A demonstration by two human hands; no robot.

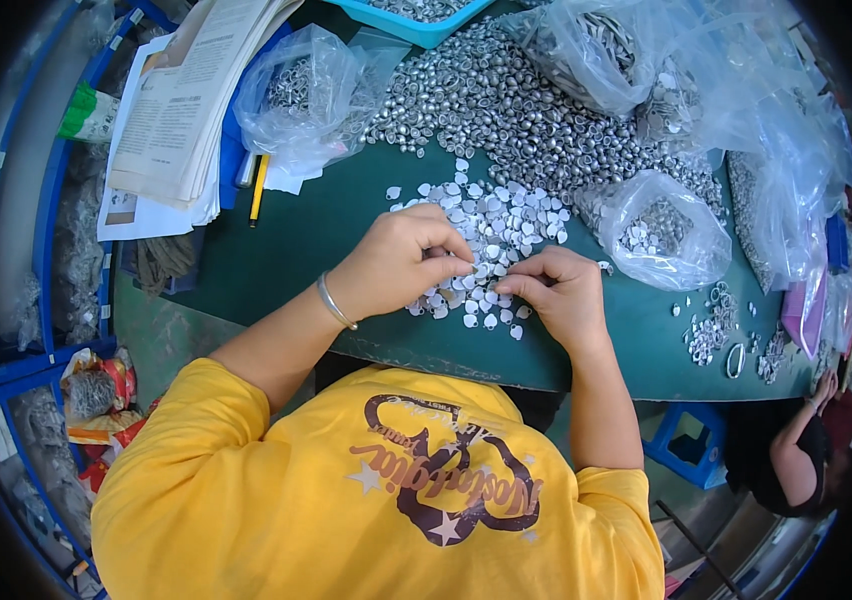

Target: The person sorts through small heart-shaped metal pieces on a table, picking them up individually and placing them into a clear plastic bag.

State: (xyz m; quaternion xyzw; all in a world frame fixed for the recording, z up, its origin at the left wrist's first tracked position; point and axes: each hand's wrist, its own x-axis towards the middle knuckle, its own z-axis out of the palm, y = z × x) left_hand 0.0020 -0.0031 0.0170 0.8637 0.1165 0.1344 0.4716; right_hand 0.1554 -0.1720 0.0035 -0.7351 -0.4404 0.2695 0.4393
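My left hand (411,258), with a bangle on its wrist, is pinched closed at the left side of a pile of small flat silvery heart-shaped pieces (521,215). A tiny piece shows at its thumb and fingertip, too small to name. A little to the right, my right hand (558,290) is also pinched closed over the pile's near part; what its fingertips hold, if anything, is hidden. Beyond the flat pieces spreads a large heap of small rounded grey metal pieces (486,90).
A green table (296,250) carries the piles. Behind left lie papers (171,120), a yellow pencil (259,190) and a plastic bag of parts (296,90). Another open bag (666,235) stands at right, near loose metal rings (711,325). A co-worker's arm (796,450) shows far right.
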